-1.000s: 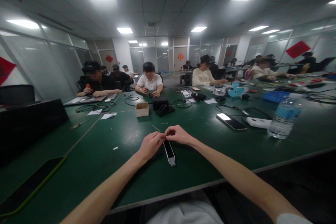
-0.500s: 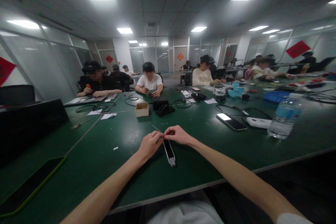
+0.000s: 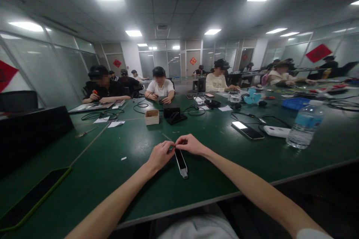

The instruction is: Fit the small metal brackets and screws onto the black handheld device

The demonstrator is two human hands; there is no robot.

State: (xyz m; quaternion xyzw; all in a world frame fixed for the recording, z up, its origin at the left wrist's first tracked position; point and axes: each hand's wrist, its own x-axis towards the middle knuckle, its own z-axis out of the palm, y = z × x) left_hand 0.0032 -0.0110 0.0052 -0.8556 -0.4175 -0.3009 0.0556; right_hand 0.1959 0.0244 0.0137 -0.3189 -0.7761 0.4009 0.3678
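On the green table lies a slim, long device (image 3: 181, 160) with a black face, a white rim and a grey tip at its near end. Its far end is covered by my fingers. My left hand (image 3: 161, 155) comes in from the left with its fingertips pinched together there. From the right, my right hand (image 3: 192, 144) pinches at the same spot, its fingertips meeting those of the left. Whatever sits between the fingertips is too small and hidden to name.
A small open cardboard box (image 3: 152, 118) and a black stand (image 3: 175, 115) are ahead. At right lie a lit phone (image 3: 248, 130), a white case (image 3: 276, 131) and a water bottle (image 3: 304, 125). A green-edged phone (image 3: 33, 194) lies at left. Several people sit across the table.
Almost nothing differs. My fingertips have shifted very slightly at the device's far end, and both hands keep their pinch.
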